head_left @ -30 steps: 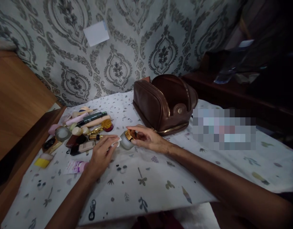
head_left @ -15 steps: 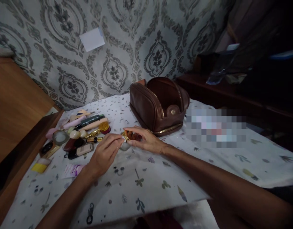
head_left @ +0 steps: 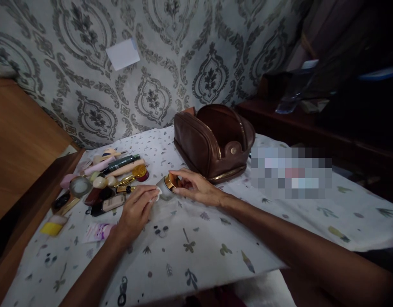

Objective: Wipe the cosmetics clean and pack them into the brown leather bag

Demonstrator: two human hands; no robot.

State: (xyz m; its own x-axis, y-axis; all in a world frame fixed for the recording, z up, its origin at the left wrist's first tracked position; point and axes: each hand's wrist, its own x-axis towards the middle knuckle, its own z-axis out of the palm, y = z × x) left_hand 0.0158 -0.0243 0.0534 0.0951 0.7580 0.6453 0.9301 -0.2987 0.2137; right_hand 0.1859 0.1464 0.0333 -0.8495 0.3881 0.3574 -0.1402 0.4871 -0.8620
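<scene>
Left hand [head_left: 137,213] back from gold lid [head_left: 172,182]

L hand [head_left: 137,212] w/ fingers [head_left: 148,192] pinched, R hand [head_left: 199,187] curved (thumb [head_left: 181,191] lower), forearms [head_left: 279,221] angled inward

Right fingers [head_left: 182,172] partly hide the gold lid [head_left: 170,182].

A printed white cloth [head_left: 170,247] carries cosmetics [head_left: 100,182] and a bag [head_left: 198,147]
</scene>
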